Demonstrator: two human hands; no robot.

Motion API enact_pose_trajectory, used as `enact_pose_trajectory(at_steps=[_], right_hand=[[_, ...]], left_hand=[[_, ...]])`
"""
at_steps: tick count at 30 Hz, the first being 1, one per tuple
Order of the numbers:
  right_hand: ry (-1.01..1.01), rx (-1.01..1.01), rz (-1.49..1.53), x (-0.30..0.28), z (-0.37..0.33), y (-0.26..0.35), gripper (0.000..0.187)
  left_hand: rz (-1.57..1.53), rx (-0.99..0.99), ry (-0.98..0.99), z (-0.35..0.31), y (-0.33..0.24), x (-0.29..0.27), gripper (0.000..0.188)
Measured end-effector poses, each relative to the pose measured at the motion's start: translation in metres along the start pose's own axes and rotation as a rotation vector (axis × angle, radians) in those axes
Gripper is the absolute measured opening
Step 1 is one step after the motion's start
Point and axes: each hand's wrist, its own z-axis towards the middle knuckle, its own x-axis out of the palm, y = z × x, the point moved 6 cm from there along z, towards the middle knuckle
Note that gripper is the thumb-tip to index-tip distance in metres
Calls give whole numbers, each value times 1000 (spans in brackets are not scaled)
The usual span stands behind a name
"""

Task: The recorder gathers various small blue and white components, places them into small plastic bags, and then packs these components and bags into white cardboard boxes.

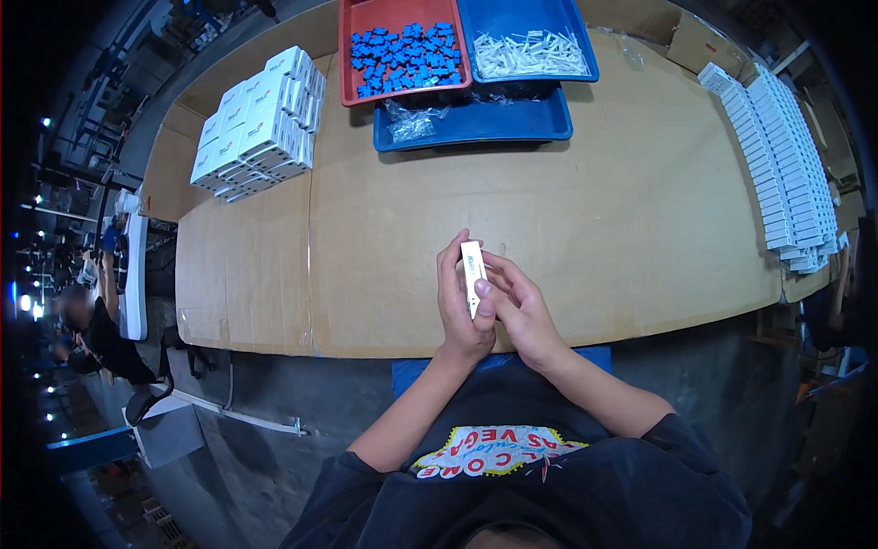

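Close to the table's near edge, a small white box [474, 265] is held upright between my two hands, a narrow printed side facing up. My left hand [455, 297] wraps round its left side, with the thumb laid against the near end. On the other side, my right hand [517, 302] curls its fingers behind the box, and its thumb presses on the top near the middle. Both hands are closed on the same box. The palms hide its broad faces and its lower part.
The table [393, 247] is covered in brown cardboard. Stacked white boxes [251, 119] stand at the far left; long rows of white boxes [777, 165] line the right. At the back are a red tray [346, 55] of blue parts, a blue tray [585, 37] of white sticks and another blue tray [503, 130] holding clear plastic.
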Motion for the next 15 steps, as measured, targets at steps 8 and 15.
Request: enact_pose_trajectory(at_steps=[8,15], right_hand=[[94,-51,-158,4,-6,-1,61],[110,-121,-145,5,-9,1,57]], left_hand=[[-20,58,-35,-2,6,-4,92],[-71,130,-32,-2,1,-5,83]])
